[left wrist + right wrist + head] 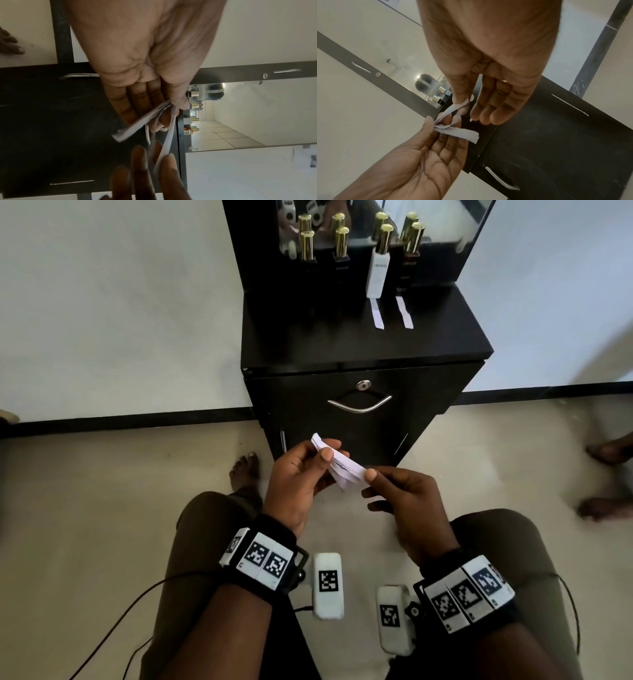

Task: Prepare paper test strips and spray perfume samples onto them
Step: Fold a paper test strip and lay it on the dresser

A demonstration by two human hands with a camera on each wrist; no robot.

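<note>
Seated at the cabinet (363, 350), both hands up in front of the drawer, working a bundle (337, 465) of white paper strips. Left hand (296, 477) has the bundle pinched between thumb and fingers, thumb pressed on top; the left wrist view shows that thumb clamping the bundle (137, 125) against the fingers. The bundle's long axis runs on a slant, far end up and to the left, near end down toward the right hand. Right hand (407, 498) nips the near tip of 1 strip (453, 108) between thumb and forefinger, other fingers loose and extended below; that strip splays off from the rest, which droop from the left fingers (452, 140).

Up on the cabinet top, 2 strips (376, 313) lie flat, side by side but apart, long axes running front to back. The left one sits just before the white bottle (378, 273), the right one (404, 313) before a dark bottle (409, 258). 2 more dark gold-capped bottles (308, 251) stand upright to the left, all 4 in a row against the mirror (445, 224)
</note>
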